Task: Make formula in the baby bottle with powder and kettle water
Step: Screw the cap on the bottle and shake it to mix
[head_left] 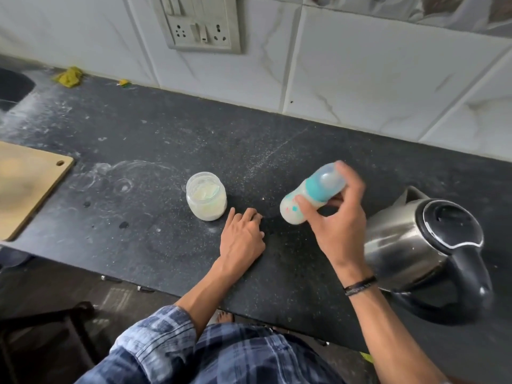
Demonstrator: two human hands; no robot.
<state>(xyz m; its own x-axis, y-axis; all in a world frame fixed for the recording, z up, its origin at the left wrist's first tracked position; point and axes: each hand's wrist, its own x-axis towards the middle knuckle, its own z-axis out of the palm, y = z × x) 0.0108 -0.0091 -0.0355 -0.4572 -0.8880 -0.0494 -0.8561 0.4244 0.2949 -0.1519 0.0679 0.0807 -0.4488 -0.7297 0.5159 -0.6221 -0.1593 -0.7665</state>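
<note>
My right hand (pixel 336 217) grips a baby bottle (pixel 307 195) and holds it tilted above the black counter (pixel 138 217), its clear cap and teal collar pointing up and to the right. The bottle is blurred and looks milky inside. My left hand (pixel 242 235) rests on the counter with its fingers curled and holds nothing. Just left of it stands an open glass jar (pixel 206 199) with pale powder in it. A steel kettle (pixel 424 245) with a black lid and handle stands to the right, close beside my right wrist.
A wooden cutting board (pixel 25 184) lies at the counter's left end, with a dark sink (pixel 13 88) behind it. A yellow cloth (pixel 68 76) sits by the tiled wall. A socket panel (pixel 199 26) is on the wall. White powder marks streak the counter.
</note>
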